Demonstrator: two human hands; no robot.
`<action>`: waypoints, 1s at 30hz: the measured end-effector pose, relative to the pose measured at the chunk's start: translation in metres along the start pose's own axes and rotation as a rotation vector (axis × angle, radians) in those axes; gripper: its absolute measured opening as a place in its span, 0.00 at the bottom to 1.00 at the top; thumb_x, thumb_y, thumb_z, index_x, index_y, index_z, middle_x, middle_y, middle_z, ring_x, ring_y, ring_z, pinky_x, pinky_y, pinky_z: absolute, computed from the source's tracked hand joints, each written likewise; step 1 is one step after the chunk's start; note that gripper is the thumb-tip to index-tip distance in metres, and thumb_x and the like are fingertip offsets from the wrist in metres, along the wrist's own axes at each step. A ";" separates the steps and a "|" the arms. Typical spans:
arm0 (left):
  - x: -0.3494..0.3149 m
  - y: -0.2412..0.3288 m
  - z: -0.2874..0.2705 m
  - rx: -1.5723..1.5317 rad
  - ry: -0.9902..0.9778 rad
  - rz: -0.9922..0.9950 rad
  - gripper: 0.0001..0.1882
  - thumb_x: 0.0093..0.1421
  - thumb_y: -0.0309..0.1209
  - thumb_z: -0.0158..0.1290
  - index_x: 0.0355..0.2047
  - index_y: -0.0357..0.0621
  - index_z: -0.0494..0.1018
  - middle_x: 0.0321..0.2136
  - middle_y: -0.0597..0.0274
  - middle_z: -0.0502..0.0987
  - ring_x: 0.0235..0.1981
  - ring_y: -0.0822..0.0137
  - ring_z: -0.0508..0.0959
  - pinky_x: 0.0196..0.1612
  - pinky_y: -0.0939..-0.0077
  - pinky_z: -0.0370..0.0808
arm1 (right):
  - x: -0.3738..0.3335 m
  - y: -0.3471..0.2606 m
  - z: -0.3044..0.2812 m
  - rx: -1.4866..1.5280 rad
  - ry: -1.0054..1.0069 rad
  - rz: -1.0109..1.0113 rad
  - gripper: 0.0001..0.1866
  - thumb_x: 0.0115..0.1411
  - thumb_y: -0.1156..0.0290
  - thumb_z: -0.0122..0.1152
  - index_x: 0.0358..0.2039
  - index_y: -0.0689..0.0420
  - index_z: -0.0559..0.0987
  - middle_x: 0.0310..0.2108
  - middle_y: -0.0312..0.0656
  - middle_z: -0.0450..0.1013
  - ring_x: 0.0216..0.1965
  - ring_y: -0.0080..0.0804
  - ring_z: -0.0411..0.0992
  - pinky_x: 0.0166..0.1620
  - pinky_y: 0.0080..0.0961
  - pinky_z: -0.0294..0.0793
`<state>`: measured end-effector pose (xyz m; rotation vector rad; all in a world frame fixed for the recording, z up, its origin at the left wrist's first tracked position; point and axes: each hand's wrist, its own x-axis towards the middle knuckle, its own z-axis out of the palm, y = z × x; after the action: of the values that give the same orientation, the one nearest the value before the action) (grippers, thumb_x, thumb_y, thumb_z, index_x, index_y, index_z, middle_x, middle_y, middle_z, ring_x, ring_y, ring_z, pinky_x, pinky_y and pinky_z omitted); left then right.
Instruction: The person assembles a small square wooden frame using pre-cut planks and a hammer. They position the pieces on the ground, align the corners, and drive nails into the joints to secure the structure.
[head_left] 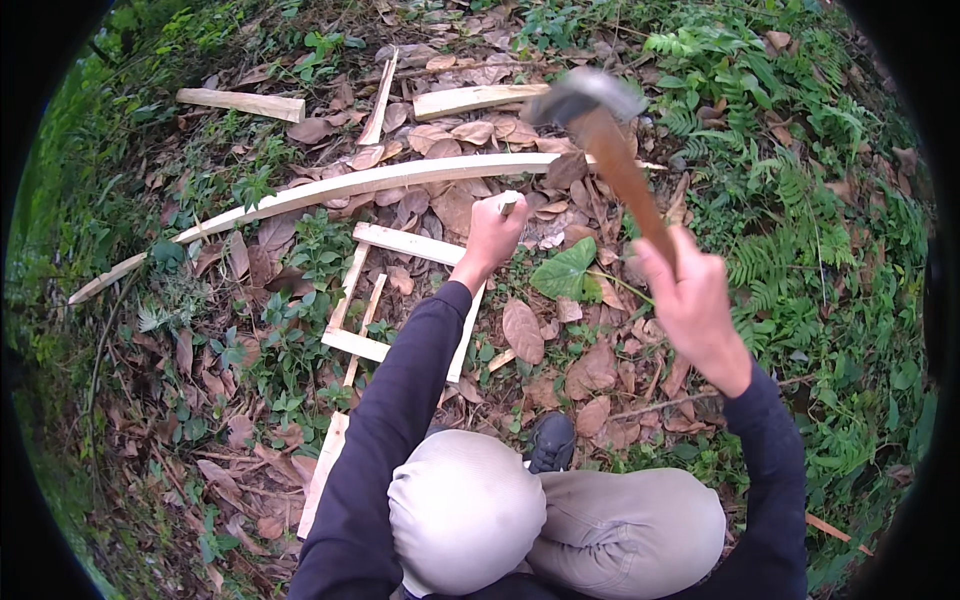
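Observation:
My right hand is wrapped round the brown wooden handle of a hammer, raised over the ground. Its grey metal head is smeared by motion. To the left of it, my left hand is closed round a small wooden piece, whose end pokes out of the fist. That fist is at the far right corner of a frame of pale wooden strips lying on the leaves. My fist and forearm hide part of the frame, so I cannot tell whether the small piece touches it.
Beyond the frame lies a long curved wooden strip. Farther off are a plank, a split piece and another board. A board lies beside my left arm. Dry leaves, ferns and a broad green leaf surround the work.

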<state>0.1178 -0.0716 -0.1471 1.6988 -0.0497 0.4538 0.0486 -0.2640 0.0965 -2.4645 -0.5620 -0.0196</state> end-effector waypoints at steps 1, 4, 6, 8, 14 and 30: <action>-0.003 -0.002 -0.007 0.007 0.002 -0.020 0.17 0.65 0.32 0.51 0.21 0.33 0.69 0.13 0.51 0.69 0.15 0.60 0.70 0.23 0.62 0.65 | 0.011 -0.012 -0.004 0.045 0.132 -0.076 0.18 0.72 0.60 0.51 0.30 0.62 0.72 0.13 0.33 0.66 0.11 0.20 0.64 0.15 0.22 0.58; -0.003 -0.002 0.000 0.013 -0.027 -0.037 0.13 0.62 0.30 0.51 0.24 0.34 0.71 0.16 0.47 0.71 0.16 0.55 0.72 0.25 0.63 0.68 | 0.011 0.013 0.009 0.666 0.336 -0.062 0.14 0.71 0.65 0.54 0.29 0.59 0.71 0.12 0.31 0.65 0.13 0.19 0.67 0.15 0.24 0.61; 0.001 0.006 0.013 0.012 -0.018 0.054 0.11 0.61 0.30 0.51 0.26 0.35 0.73 0.18 0.46 0.72 0.18 0.53 0.74 0.26 0.63 0.70 | -0.029 0.076 0.054 0.064 0.126 -0.077 0.14 0.69 0.64 0.57 0.32 0.64 0.73 0.14 0.41 0.70 0.14 0.28 0.72 0.17 0.30 0.67; -0.009 0.005 0.009 0.011 -0.037 -0.027 0.11 0.62 0.31 0.51 0.27 0.35 0.73 0.18 0.46 0.73 0.18 0.52 0.74 0.26 0.63 0.70 | -0.033 0.071 0.063 -0.135 -0.114 0.010 0.15 0.68 0.65 0.57 0.34 0.67 0.73 0.15 0.49 0.73 0.16 0.33 0.75 0.19 0.34 0.70; -0.005 -0.005 -0.006 0.004 0.033 -0.002 0.17 0.65 0.32 0.51 0.21 0.34 0.69 0.13 0.52 0.69 0.14 0.63 0.68 0.23 0.63 0.65 | 0.024 -0.004 -0.013 0.354 0.220 -0.027 0.12 0.71 0.65 0.54 0.35 0.63 0.74 0.15 0.31 0.66 0.14 0.18 0.65 0.17 0.21 0.60; -0.003 0.009 0.010 -0.009 -0.043 -0.065 0.12 0.62 0.32 0.52 0.25 0.36 0.73 0.17 0.48 0.72 0.18 0.58 0.74 0.26 0.65 0.70 | -0.031 0.081 0.061 -0.236 -0.149 0.034 0.14 0.69 0.64 0.55 0.36 0.66 0.73 0.16 0.56 0.72 0.18 0.50 0.76 0.21 0.42 0.72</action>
<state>0.1147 -0.0834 -0.1406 1.6963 -0.0277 0.3680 0.0456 -0.3003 -0.0033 -2.7217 -0.6111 0.1189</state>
